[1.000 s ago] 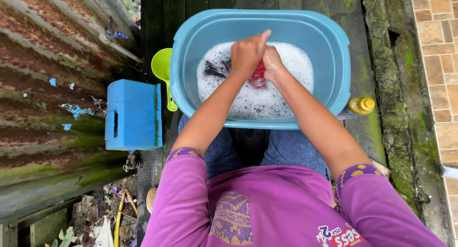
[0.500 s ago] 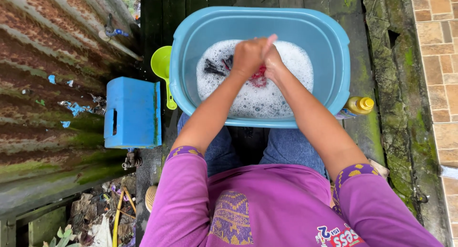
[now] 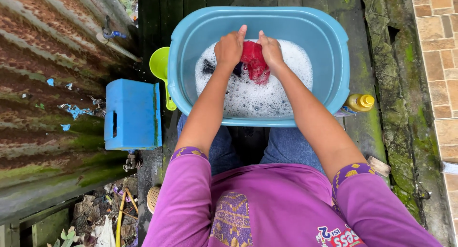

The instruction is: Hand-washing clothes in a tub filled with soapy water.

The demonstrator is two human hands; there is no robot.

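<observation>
Left hand (image 3: 230,49) and right hand (image 3: 270,49), fingers clamped on red cloth (image 3: 254,61), over suds in blue basin (image 3: 329,42), green scoop (image 3: 160,68) beside it

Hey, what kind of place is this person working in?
Likely an outdoor washing spot behind a house: a blue basin of suds sits on dark planks, beside a rusty metal sheet and a mossy ledge.

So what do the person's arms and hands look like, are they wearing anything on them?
Both arms are bare from above the elbow down. The left hand and right hand wear no gloves, and no rings or bracelets show. The short purple sleeves end in darker bands patterned with yellow shapes.
</observation>
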